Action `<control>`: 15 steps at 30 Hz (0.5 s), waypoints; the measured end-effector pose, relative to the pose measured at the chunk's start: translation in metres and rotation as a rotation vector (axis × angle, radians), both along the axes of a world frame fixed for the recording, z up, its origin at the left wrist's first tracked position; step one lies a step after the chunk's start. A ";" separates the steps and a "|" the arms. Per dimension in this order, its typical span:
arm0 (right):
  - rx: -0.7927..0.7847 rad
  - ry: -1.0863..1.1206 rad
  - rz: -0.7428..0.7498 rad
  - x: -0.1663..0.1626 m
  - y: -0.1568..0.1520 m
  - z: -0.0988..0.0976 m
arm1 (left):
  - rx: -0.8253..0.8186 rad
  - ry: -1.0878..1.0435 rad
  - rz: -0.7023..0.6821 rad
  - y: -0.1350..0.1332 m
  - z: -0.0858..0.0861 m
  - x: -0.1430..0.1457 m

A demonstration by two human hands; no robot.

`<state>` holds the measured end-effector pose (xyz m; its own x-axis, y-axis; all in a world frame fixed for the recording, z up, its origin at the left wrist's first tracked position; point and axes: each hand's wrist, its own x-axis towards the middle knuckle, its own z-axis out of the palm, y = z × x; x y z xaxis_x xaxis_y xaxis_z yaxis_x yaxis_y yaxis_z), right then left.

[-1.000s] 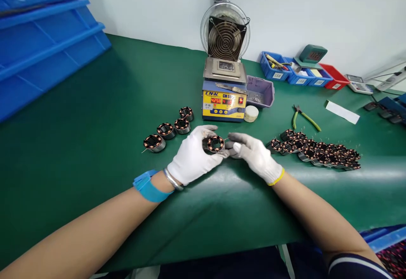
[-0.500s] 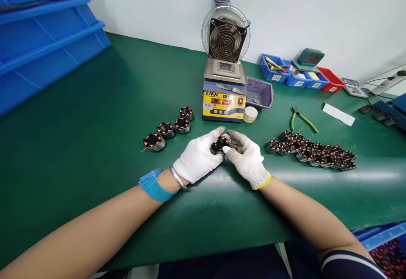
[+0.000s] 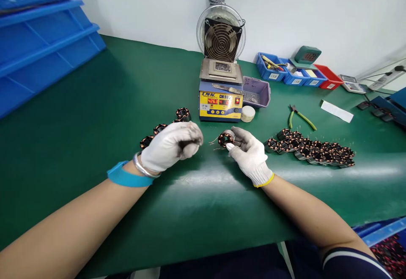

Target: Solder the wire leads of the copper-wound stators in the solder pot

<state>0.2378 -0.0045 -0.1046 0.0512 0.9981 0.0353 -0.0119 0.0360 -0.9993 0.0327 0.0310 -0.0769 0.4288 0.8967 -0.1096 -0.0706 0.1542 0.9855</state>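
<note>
My right hand (image 3: 250, 154), in a white glove, grips a small copper-wound stator (image 3: 226, 138) just above the green mat, thin wire ends sticking out to its left. My left hand (image 3: 171, 146), also gloved, is curled into a loose fist a short way left of the stator, apart from it; I cannot see anything in it. It covers part of a row of finished stators (image 3: 183, 113) on the mat. A long heap of several more stators (image 3: 312, 151) lies to the right of my right hand.
A yellow and blue solder pot (image 3: 221, 97) with a fume fan (image 3: 221, 36) stands behind the hands. Beside it are a purple tray (image 3: 258, 91), a white round tin (image 3: 248, 113), green-handled cutters (image 3: 300, 116), small parts bins (image 3: 293, 76) and stacked blue crates (image 3: 41, 38).
The stator passed from my left hand to my right. My left hand drew back to the left and closed into a fist, now covering part of the stator row.
</note>
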 end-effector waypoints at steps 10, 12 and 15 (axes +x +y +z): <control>0.067 -0.014 0.033 0.001 -0.001 -0.002 | 0.126 0.267 0.012 -0.023 0.002 0.028; 0.044 -0.002 0.022 0.002 -0.002 0.003 | 0.055 0.169 0.026 -0.022 0.007 0.021; 0.014 0.015 0.002 0.002 -0.001 0.008 | 0.114 0.113 0.175 -0.018 0.004 0.016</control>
